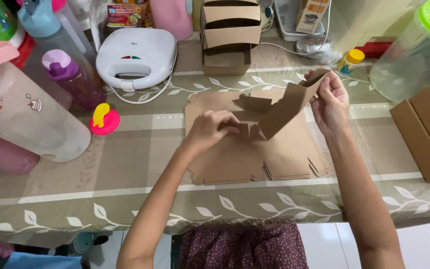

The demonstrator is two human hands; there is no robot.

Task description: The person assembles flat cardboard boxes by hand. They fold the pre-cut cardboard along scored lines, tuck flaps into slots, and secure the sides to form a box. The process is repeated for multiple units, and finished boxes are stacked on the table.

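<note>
- We see a white sandwich maker [136,56] at the far left of the table [125,169].
- Our left hand [209,130] pinches the lower flap of a brown cardboard box blank [277,112].
- That blank is lifted, half folded, above the flat stack of blanks [235,157].
- Our right hand [330,102] grips its upper edge.
- Folded boxes [426,132] lie at the far right.

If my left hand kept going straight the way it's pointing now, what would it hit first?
The left hand points up and right, and its fingers already touch the folded cardboard piece that the right hand holds up. Pushed on, it would probably press into that piece's lower flaps first, though depth is hard to judge.
</note>
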